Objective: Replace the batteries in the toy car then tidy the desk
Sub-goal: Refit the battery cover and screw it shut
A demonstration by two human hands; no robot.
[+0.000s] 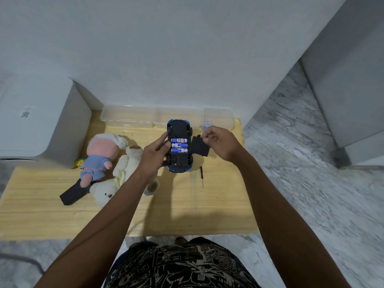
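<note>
The blue toy car point(180, 129) is upside down above the wooden desk point(187, 210), its black underside facing me. Three blue-and-white batteries point(179, 145) lie side by side in the open compartment. My left hand point(154, 156) grips the car's left side, thumb near the batteries. My right hand point(220, 143) pinches the black battery cover point(200, 148) by its upper corner, just right of the car. A small black screwdriver point(201, 176) lies on the desk below the cover.
A pink-and-blue plush doll point(99, 159) and a white teddy point(124, 173) lie left of the car, with a black remote point(72, 194) under them and a tape roll point(152, 187) beside my left forearm. Clear plastic boxes point(166, 118) line the desk's back edge. A white appliance point(41, 119) stands at the left.
</note>
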